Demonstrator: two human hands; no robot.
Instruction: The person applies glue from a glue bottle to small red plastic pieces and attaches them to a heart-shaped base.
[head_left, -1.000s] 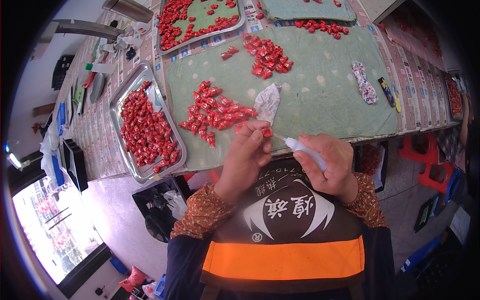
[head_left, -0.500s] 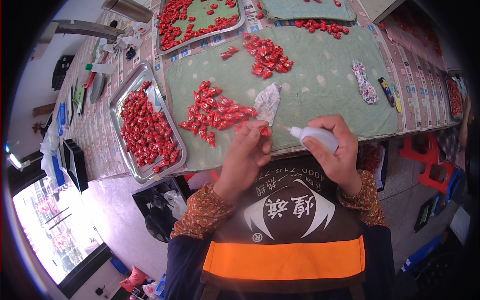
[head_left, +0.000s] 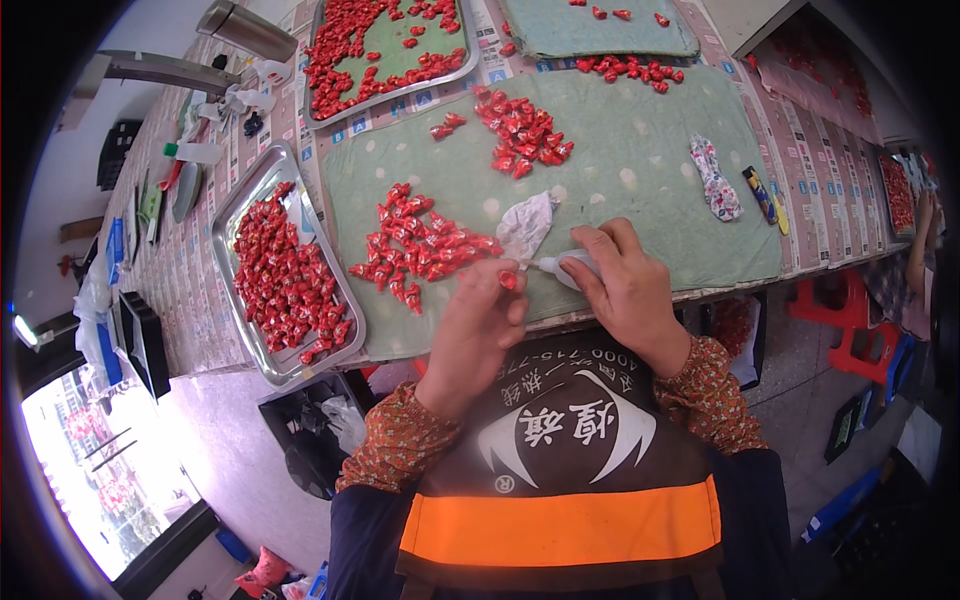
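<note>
My left hand (head_left: 474,325) is closed, pinching a small glossy red figurine piece (head_left: 508,281) between thumb and fingertips. A white squeeze bottle with a thin nozzle (head_left: 568,269) is gripped in my right hand (head_left: 632,292). Its tip points left, close to the red piece; whether they touch is too small to tell. Just beyond my hands lies a crumpled pale cloth (head_left: 526,226). A loose pile of similar red pieces (head_left: 424,242) is spread to the left on the green mat (head_left: 640,225), with a second pile (head_left: 520,133) farther back.
A metal tray (head_left: 222,240) heaped with red pieces stands at the left, and another tray (head_left: 392,96) behind it. A patterned cloth strip (head_left: 714,180) and a dark blue and yellow tube (head_left: 762,194) lie at the right. Red stools (head_left: 850,325) stand beyond the table's right front edge.
My right hand has moved left with the bottle, bringing the nozzle from apart to close by the red piece. My left hand still pinches that piece. The whole view has shifted slightly.
</note>
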